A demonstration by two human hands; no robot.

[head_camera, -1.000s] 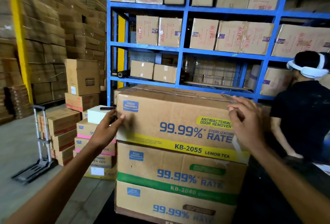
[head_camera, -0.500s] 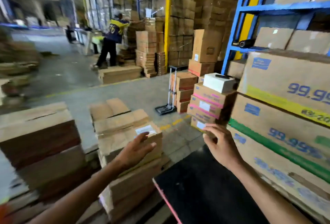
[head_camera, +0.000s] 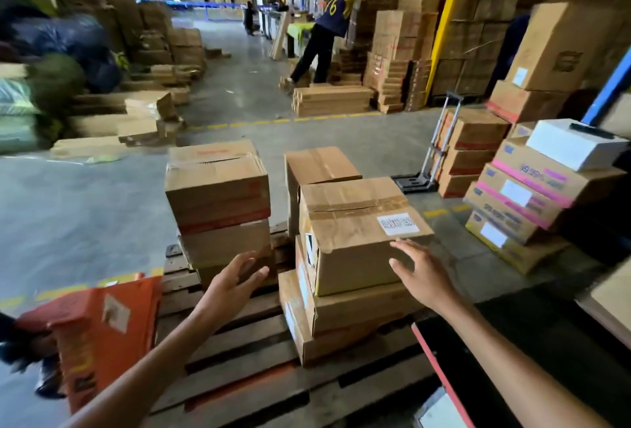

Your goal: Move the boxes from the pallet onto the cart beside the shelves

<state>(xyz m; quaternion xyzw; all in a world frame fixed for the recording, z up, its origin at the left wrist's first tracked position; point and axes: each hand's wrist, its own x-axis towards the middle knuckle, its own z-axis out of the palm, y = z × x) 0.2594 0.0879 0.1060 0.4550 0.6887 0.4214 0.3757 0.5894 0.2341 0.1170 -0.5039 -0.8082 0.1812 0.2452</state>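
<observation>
A wooden pallet (head_camera: 246, 362) lies on the floor in front of me with two stacks of brown cardboard boxes. The right stack is topped by a taped box with a white label (head_camera: 358, 233); the left stack (head_camera: 218, 202) stands beside it. My left hand (head_camera: 235, 277) hovers open in the gap between the stacks, holding nothing. My right hand (head_camera: 420, 274) is open at the near right corner of the labelled box, fingertips close to its edge. The black cart deck with a red edge (head_camera: 532, 352) sits at lower right.
An orange box (head_camera: 99, 328) is held by another person at lower left. A folding hand truck (head_camera: 433, 154) and pink-striped boxes (head_camera: 522, 198) stand to the right. A person in a blue and yellow shirt (head_camera: 327, 28) works by far stacks. Open concrete floor lies beyond the pallet.
My view has swung left from the stacked cart boxes to the pallet. Both hands left the cart's boxes and now reach toward the pallet's labelled box.
</observation>
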